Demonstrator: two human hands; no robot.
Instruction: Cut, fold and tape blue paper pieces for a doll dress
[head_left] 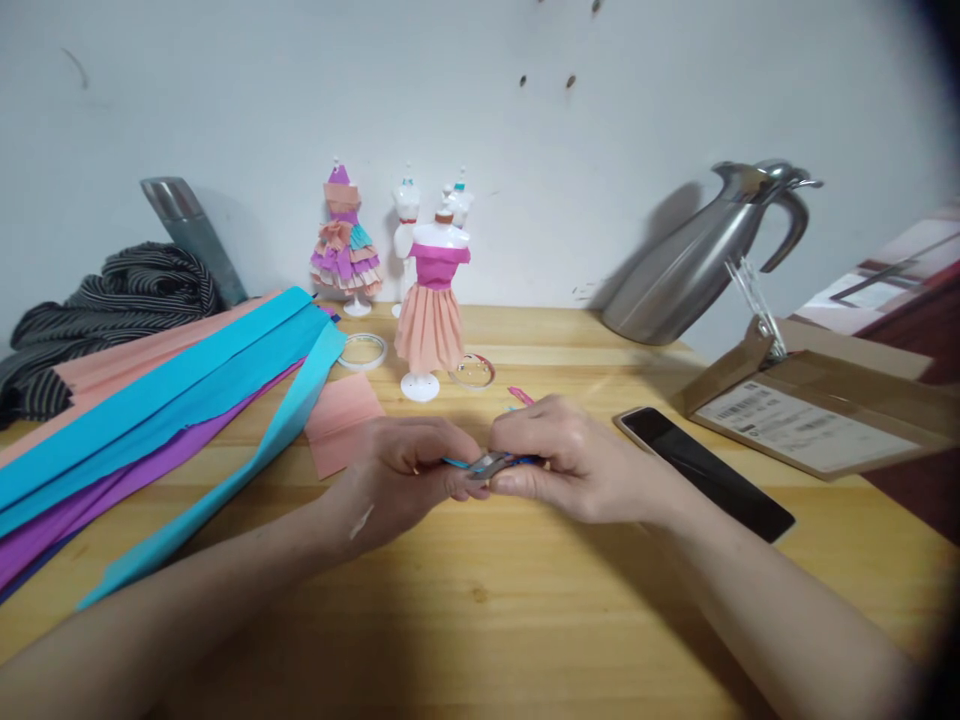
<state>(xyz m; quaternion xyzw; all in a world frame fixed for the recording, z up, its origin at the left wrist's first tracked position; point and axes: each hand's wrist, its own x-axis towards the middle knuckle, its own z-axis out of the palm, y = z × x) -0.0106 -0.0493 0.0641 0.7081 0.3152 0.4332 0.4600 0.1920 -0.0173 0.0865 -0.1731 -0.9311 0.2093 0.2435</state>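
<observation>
The left hand [401, 470] and the right hand [581, 465] meet above the middle of the pale wooden desk [480, 640]. The fingers of both are bent and pinched around a small grey, metallic-looking tool [491, 465] with blue parts; its exact kind is hidden. It lies between the two sets of fingertips, the blue part running into the right fingers. A thin turquoise sliver [456, 463] shows at the left fingers.

Plain wood stretches from the hands toward the near side, giving the forearms open room. Beyond the right knuckles lies a small bright-pink scrap [520, 396]. A coral crepe-paper square [341, 420] is just beside the left hand, with a long turquoise paper strip [277, 430] farther left.

Right of the right hand, a black-screened phone [705, 470] lies aslant. Past it, at the desk's right edge, an open brown cardboard box [847, 375] bears a white label [810, 425] with barcodes and print too small to read.

Toward the far edge stands a white mannequin in a magenta-and-coral dress [433, 320], between a white ring-shaped roll [367, 365] and a clear one. A steel jug [682, 250] stands near the far right corner.
</observation>
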